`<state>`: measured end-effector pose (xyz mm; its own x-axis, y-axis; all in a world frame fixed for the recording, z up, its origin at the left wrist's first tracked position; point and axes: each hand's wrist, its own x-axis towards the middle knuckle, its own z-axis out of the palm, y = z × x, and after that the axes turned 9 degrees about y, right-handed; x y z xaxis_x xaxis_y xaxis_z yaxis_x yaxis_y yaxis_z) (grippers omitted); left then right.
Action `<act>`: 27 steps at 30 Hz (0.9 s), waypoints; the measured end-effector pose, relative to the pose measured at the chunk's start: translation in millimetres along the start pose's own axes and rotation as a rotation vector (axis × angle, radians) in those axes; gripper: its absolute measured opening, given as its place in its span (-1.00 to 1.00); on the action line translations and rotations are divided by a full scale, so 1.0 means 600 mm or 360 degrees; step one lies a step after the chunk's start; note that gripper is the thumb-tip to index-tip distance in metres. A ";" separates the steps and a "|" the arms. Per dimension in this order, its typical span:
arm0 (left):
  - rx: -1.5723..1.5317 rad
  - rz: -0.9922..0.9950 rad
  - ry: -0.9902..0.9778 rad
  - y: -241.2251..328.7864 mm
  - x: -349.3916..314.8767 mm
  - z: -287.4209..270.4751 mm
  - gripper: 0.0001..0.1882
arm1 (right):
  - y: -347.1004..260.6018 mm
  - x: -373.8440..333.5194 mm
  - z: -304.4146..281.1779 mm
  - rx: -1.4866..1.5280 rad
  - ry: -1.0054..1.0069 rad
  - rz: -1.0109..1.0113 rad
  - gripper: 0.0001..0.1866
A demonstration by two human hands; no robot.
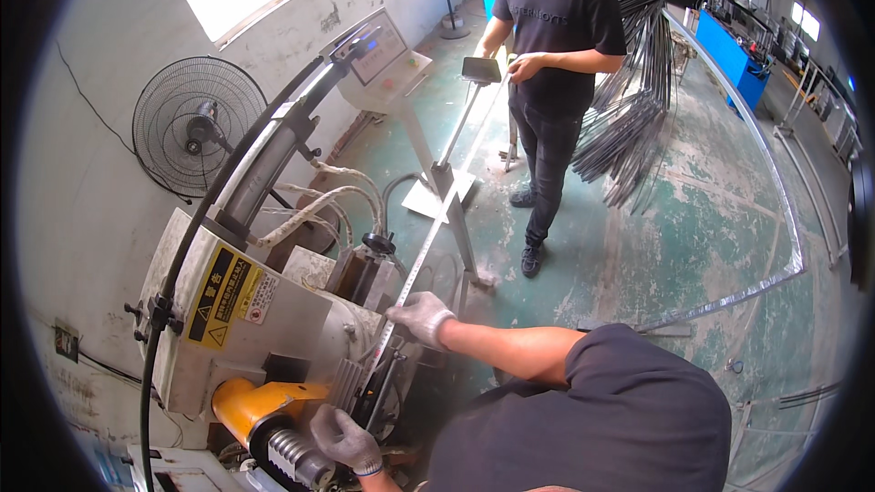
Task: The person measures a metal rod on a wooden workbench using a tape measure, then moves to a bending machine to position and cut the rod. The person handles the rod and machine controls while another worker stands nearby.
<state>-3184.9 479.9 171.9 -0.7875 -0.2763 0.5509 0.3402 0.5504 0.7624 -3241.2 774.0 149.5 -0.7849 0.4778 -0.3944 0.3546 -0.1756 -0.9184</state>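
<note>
A long pale tape measure strip (421,257) slants from the machine beside me up toward a standing co-worker. My right hand (421,317), in a light knitted glove, is closed on the strip's edge near its lower part. My left hand (346,439), also gloved, is lower down, beside the orange machine arm (264,401) and a ridged metal spindle (296,456). Its fingers are curled, and what they grip is hidden. The co-worker's hand (526,67) is at the far end of the strip; the other is by a dark flat plate (481,70) on a stand.
The white machine (264,310) carries a yellow warning label and hoses. A control panel (375,53) stands behind it. A black fan (199,126) is by the wall. Bundled dark metal rods (629,118) lie behind the co-worker (556,36). A bent metal strip (791,228) arcs across the right.
</note>
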 end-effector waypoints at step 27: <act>-0.0419 -0.0404 -0.0554 0.108 -0.073 0.049 -0.79 | 0.030 -0.006 0.010 -0.0118 0.0034 0.0035 -0.52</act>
<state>-3143.5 551.0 187.2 -0.9716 -0.0719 0.2256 0.1988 0.2703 0.9420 -3235.3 764.2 134.2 -0.7658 0.4932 -0.4128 0.4089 -0.1221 -0.9044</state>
